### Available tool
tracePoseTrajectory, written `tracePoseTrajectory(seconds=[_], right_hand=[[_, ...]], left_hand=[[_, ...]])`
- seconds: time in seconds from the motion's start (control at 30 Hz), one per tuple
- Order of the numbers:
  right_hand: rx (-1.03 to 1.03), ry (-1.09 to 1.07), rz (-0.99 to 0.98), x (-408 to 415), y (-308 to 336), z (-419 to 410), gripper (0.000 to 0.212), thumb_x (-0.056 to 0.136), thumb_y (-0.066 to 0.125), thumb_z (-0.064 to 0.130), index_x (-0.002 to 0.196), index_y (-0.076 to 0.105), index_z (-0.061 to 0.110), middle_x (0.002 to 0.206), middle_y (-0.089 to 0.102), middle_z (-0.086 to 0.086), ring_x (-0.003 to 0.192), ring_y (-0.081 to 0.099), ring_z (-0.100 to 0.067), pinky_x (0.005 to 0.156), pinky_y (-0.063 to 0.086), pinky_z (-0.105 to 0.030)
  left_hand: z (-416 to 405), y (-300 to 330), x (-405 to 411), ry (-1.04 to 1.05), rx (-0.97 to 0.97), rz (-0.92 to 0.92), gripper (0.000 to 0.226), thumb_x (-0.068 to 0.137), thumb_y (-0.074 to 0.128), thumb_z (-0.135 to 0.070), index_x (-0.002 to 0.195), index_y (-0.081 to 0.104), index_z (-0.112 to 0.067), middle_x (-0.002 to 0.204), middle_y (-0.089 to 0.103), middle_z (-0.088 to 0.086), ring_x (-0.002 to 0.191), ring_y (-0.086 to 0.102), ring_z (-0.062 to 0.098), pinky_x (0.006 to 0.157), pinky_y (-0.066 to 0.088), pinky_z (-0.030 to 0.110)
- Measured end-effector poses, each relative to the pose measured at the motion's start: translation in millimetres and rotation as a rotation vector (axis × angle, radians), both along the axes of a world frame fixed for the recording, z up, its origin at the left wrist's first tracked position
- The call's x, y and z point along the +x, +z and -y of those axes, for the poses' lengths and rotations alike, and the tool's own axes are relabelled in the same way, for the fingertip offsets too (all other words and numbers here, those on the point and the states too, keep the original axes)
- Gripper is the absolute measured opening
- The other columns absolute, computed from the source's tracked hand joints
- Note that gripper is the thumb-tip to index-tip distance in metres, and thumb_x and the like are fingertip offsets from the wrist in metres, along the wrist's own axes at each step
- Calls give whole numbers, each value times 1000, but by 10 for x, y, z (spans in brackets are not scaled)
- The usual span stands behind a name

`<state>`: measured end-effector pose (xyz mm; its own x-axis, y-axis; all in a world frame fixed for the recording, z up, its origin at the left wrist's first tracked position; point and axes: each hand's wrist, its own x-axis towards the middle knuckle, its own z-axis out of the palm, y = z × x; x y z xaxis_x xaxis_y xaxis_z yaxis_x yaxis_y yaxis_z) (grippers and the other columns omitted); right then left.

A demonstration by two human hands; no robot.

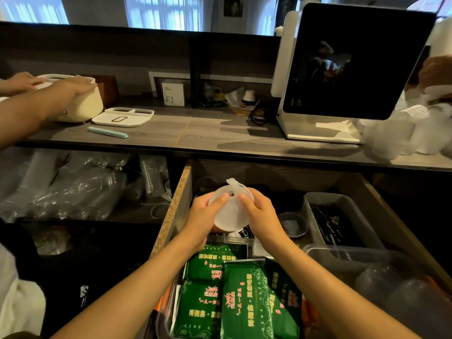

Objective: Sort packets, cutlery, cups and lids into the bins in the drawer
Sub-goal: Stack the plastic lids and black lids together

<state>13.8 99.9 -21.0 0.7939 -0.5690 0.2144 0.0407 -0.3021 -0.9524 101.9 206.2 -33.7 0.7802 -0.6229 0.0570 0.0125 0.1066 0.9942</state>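
Green packets [234,297] below, both hands [206,216] [259,216] curled around translucent lid [230,209].

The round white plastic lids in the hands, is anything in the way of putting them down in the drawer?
Partly. The stack of round white plastic lids, held by left hand and right hand, hangs over a clear bin of green packets. The grey cutlery bin is occupied too. No free lid bin shows.

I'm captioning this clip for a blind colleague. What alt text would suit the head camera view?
Both hands, the left hand and right hand, hold a translucent plastic lid over an open drawer. Below them a clear bin holds green packets, and a grey bin to the right holds dark cutlery.
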Motion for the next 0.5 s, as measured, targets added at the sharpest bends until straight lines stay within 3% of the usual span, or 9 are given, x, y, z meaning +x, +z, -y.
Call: tracePoseTrajectory(seconds=[0.1, 0.2, 0.33, 0.5], right_hand=[[56, 5, -54, 15, -45, -4, 23, 103, 44, 22, 117, 62, 20, 106, 65, 3, 94, 63, -8, 80, 53, -26], [105, 38, -147, 6, -68, -8, 26, 103, 41, 24, 116, 62, 18, 107, 66, -3, 100, 64, -21, 89, 54, -45], [33, 40, -195, -23, -18, 25, 26, 103, 39, 21, 108, 64, 13, 101, 68, -9, 90, 65, -23, 75, 56, -37], [56, 18, -131, -30, -13, 31, 23, 101, 44, 20, 104, 67, 20, 99, 71, -9, 95, 66, -26, 85, 53, -43]], left_hand=[[-6, 13, 42, 49, 21, 96, 13, 97, 63, -20, 91, 74, -21, 91, 76, 14, 93, 70, 36, 81, 56, 50], [-29, 37, 88, 98, 20, 140, 11, 93, 68, -15, 87, 76, -21, 85, 77, 8, 84, 73, 25, 73, 58, 36], [-39, 58, 52, 107, 15, 117, 12, 91, 70, -14, 86, 75, -24, 86, 77, 5, 81, 72, 18, 68, 56, 25], [-18, 87, 17, 61, -6, 87, 11, 94, 66, -15, 99, 71, -24, 97, 75, 5, 93, 70, 20, 78, 56, 31]])
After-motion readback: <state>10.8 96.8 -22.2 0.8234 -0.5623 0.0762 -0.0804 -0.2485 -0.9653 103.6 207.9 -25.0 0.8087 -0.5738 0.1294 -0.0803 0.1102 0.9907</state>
